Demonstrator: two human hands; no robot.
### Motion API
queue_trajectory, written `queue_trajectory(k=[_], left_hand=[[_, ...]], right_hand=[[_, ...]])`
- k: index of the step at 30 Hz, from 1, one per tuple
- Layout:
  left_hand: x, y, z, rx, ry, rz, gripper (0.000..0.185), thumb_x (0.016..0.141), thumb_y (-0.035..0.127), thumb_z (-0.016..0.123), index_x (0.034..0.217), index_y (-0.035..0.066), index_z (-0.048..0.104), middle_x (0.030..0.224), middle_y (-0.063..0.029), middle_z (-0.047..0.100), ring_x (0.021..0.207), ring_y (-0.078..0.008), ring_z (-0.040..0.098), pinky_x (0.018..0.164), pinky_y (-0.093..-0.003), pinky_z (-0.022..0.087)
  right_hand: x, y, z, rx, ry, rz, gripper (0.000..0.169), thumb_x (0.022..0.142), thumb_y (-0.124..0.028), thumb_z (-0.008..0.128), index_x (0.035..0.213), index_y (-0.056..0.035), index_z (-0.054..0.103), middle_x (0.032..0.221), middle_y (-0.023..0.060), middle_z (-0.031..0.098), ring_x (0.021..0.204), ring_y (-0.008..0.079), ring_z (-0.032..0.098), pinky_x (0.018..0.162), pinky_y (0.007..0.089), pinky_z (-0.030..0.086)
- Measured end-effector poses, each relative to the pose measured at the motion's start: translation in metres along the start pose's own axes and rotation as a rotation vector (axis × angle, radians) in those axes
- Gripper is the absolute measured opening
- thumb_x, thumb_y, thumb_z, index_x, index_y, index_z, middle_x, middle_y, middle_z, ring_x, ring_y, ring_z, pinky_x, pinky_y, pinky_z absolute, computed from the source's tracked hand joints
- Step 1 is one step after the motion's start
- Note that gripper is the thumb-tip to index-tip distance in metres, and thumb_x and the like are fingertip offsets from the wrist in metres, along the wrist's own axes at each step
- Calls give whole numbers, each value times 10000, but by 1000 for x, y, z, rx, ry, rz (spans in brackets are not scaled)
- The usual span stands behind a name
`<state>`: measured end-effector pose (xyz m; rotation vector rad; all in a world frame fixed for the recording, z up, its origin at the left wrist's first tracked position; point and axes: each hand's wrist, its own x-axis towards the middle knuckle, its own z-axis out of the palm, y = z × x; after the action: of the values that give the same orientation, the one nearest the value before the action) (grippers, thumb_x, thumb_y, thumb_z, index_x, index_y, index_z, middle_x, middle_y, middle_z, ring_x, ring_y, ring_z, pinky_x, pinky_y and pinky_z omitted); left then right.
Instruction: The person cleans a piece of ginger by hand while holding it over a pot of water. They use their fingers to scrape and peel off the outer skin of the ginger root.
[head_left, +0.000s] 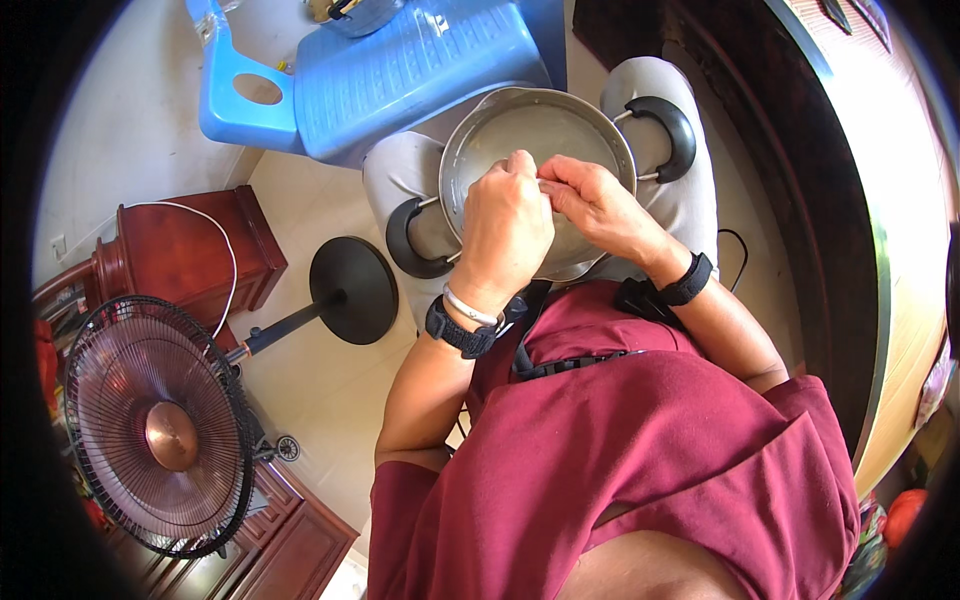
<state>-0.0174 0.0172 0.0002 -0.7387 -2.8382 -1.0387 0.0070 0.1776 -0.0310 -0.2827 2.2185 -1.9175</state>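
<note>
A round metal pot (555, 124) with two black loop handles rests on my lap, between my thighs. Its inside looks pale, perhaps with liquid in it. Over the pot, my left hand (510, 217) is curled into a fist with its thumb side up, a metal bangle and a black strap at the wrist. Close against it, my right hand (600, 202) pinches with thumb and fingertips, a black strap on its wrist. Something small and pale seems to lie between the two hands, but the fingers hide most of it, and I cannot tell what it is.
Beyond the pot is a blue plastic stool (420, 67) with a metal bowl (364, 16) on it. A standing fan (172, 435) with a round black base (354, 290) is at the left, near reddish wooden furniture (187, 251). A dark wooden edge (832, 225) curves along the right.
</note>
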Motion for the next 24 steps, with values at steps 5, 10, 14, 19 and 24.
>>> queue_trajectory(k=[5, 10, 14, 19, 24], left_hand=[[-3, -15, 3, -128, 20, -26, 115, 832, -94, 565, 914, -17, 590, 798, -228, 653, 718, -377, 661, 631, -416, 520], [0, -5, -15, -455, -7, -128, 152, 912, -93, 518, 975, -5, 625, 788, -75, 653, 599, -112, 568, 561, -261, 466], [-5, 5, -27, -645, -58, -214, 128, 1042, 90, 578, 1045, -15, 651, 861, -19, 666, 614, -29, 526, 540, -196, 426], [-9, 2, -26, -656, -17, -307, 111, 1032, 60, 593, 1045, -24, 664, 870, -46, 683, 623, -49, 549, 557, -212, 446], [-5, 7, -23, -421, 119, -61, 36, 958, -23, 600, 943, -44, 626, 828, -158, 648, 710, -321, 640, 669, -390, 514]], right_hand=[[-2, -7, -3, 113, -50, 129, 190, 1069, -174, 560, 1067, 0, 639, 807, -21, 550, 755, 75, 496, 659, 259, 419], [-3, 4, -8, 649, -14, 250, 208, 1066, -211, 549, 1071, -29, 649, 821, -29, 562, 715, 42, 464, 632, 210, 400], [-2, 6, -7, 651, -33, 217, 230, 1060, -224, 546, 1077, -22, 654, 825, -22, 577, 717, 50, 475, 642, 223, 412], [0, -4, -7, 574, -21, 201, 250, 1020, -228, 569, 1046, -1, 669, 830, -2, 614, 739, 76, 515, 677, 245, 441], [6, -24, -7, 238, -49, 82, 261, 960, -204, 582, 988, 37, 679, 826, 37, 639, 792, 123, 575, 729, 275, 464]])
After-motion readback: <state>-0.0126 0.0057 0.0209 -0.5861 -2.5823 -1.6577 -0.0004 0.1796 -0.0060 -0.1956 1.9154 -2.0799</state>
